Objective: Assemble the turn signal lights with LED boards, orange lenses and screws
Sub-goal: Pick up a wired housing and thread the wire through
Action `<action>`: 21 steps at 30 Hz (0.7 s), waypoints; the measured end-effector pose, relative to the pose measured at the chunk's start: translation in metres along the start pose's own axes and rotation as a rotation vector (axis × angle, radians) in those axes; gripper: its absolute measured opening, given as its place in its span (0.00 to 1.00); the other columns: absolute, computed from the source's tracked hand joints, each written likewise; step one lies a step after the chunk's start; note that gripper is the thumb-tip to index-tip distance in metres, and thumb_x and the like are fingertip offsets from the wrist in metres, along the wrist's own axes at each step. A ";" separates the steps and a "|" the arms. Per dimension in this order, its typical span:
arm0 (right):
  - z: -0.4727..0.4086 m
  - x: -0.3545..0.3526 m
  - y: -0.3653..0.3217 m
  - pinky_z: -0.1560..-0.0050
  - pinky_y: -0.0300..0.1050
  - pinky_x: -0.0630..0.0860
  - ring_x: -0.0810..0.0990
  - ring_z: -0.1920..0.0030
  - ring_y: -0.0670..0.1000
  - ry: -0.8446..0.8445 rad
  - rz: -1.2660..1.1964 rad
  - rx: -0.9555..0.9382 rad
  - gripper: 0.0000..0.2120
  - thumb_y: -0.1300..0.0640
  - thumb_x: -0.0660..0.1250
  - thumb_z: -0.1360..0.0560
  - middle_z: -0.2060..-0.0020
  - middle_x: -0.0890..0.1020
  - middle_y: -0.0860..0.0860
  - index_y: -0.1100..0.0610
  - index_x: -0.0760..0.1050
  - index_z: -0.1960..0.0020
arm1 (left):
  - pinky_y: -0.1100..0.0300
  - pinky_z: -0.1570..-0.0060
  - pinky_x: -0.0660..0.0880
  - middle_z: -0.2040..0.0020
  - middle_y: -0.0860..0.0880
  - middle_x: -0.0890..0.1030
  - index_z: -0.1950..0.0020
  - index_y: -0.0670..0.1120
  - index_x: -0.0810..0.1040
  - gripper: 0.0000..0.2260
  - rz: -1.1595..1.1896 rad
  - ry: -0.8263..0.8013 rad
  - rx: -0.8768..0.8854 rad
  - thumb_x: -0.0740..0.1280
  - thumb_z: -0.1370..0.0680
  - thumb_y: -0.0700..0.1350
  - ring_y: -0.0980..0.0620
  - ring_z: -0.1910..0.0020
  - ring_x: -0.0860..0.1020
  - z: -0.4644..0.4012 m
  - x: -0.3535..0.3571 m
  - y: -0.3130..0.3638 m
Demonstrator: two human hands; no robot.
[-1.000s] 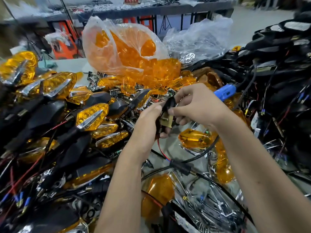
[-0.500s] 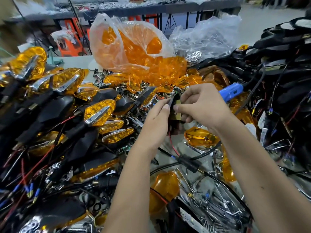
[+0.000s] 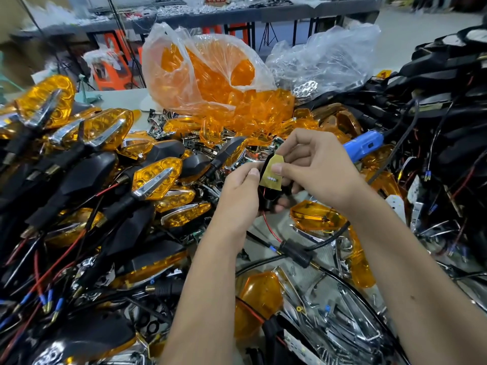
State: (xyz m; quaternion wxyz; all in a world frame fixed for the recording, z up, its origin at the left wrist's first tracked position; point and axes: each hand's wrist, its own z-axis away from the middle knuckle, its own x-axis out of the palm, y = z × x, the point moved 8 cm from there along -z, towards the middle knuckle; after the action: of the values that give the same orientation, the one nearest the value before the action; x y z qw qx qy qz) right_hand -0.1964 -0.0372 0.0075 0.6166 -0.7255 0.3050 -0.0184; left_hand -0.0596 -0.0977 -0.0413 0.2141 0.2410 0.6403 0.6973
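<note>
With the left hand (image 3: 238, 196) curled around the black housing (image 3: 268, 198), the right hand (image 3: 320, 171) pinches the LED board (image 3: 271, 173) between thumb and fingertips; it likely needs seating squarely, wires tucked underneath.

A small factory workshop is shown. The work table (image 3: 123, 100) is buried under heaps of finished turn signal lights (image 3: 155, 177), loose wires (image 3: 39, 280) and shiny chrome parts (image 3: 350, 330). A clear plastic bag (image 3: 205, 72) stuffed with orange lenses (image 3: 261, 106) is seen behind. A long grey bench (image 3: 237, 14) covered in parts is set farther back.
</note>
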 end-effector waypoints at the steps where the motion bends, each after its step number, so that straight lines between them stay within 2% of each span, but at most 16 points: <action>1: 0.000 0.001 0.000 0.71 0.42 0.79 0.84 0.69 0.53 -0.012 -0.010 0.002 0.08 0.66 0.76 0.25 0.66 0.85 0.53 0.58 0.77 0.53 | 0.57 0.61 0.81 0.55 0.44 0.88 0.43 0.51 0.82 0.17 -0.002 0.011 0.002 0.52 0.11 0.46 0.46 0.60 0.85 0.000 -0.001 0.000; 4: 0.000 -0.001 0.002 0.75 0.43 0.76 0.78 0.75 0.51 -0.029 -0.053 0.034 0.08 0.65 0.75 0.24 0.70 0.79 0.55 0.59 0.76 0.51 | 0.55 0.60 0.82 0.54 0.44 0.87 0.43 0.50 0.81 0.17 -0.002 0.036 0.022 0.52 0.11 0.45 0.46 0.59 0.85 -0.002 -0.003 0.002; 6: 0.000 -0.003 0.000 0.77 0.41 0.73 0.76 0.76 0.50 -0.030 -0.076 0.036 0.08 0.63 0.76 0.24 0.70 0.78 0.56 0.58 0.78 0.49 | 0.56 0.61 0.81 0.55 0.44 0.87 0.43 0.50 0.81 0.17 -0.006 0.038 0.038 0.52 0.11 0.44 0.47 0.60 0.85 -0.002 -0.002 0.004; 12: 0.004 0.000 -0.014 0.67 0.43 0.81 0.84 0.66 0.56 -0.109 -0.106 -0.042 0.05 0.67 0.74 0.23 0.62 0.85 0.59 0.60 0.83 0.49 | 0.55 0.60 0.81 0.54 0.39 0.87 0.47 0.49 0.83 0.19 0.001 0.042 0.010 0.52 0.12 0.45 0.44 0.58 0.85 -0.001 -0.004 0.002; 14: 0.003 -0.007 -0.015 0.72 0.44 0.78 0.81 0.71 0.55 -0.051 -0.068 -0.049 0.04 0.66 0.75 0.24 0.64 0.83 0.60 0.59 0.82 0.52 | 0.49 0.53 0.83 0.50 0.40 0.87 0.45 0.50 0.82 0.16 -0.011 0.073 0.016 0.54 0.12 0.46 0.42 0.52 0.86 -0.001 -0.005 0.002; 16: 0.000 -0.015 -0.013 0.78 0.41 0.71 0.75 0.77 0.52 0.044 -0.033 -0.032 0.05 0.65 0.75 0.25 0.70 0.77 0.60 0.59 0.80 0.55 | 0.41 0.41 0.80 0.42 0.43 0.85 0.40 0.53 0.81 0.13 -0.050 0.098 0.048 0.56 0.13 0.48 0.41 0.42 0.83 -0.001 -0.006 0.005; 18: -0.001 -0.016 -0.007 0.79 0.39 0.68 0.72 0.78 0.50 0.065 -0.072 0.034 0.05 0.64 0.76 0.26 0.73 0.75 0.58 0.59 0.80 0.56 | 0.41 0.36 0.78 0.38 0.48 0.83 0.38 0.56 0.80 0.12 -0.106 0.099 0.093 0.58 0.15 0.51 0.47 0.36 0.80 0.000 -0.005 0.010; 21: 0.002 -0.005 0.003 0.73 0.37 0.75 0.77 0.72 0.48 -0.087 -0.274 0.166 0.10 0.53 0.81 0.31 0.69 0.81 0.54 0.57 0.84 0.58 | 0.56 0.44 0.78 0.44 0.56 0.83 0.43 0.60 0.80 0.11 -0.185 0.102 0.147 0.58 0.13 0.49 0.64 0.45 0.80 0.001 -0.003 0.014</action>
State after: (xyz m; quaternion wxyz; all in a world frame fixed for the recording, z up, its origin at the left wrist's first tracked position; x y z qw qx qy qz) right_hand -0.2011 -0.0335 0.0062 0.6788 -0.7071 0.1736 -0.0957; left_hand -0.0558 -0.0999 -0.0277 0.2265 0.1600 0.7191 0.6372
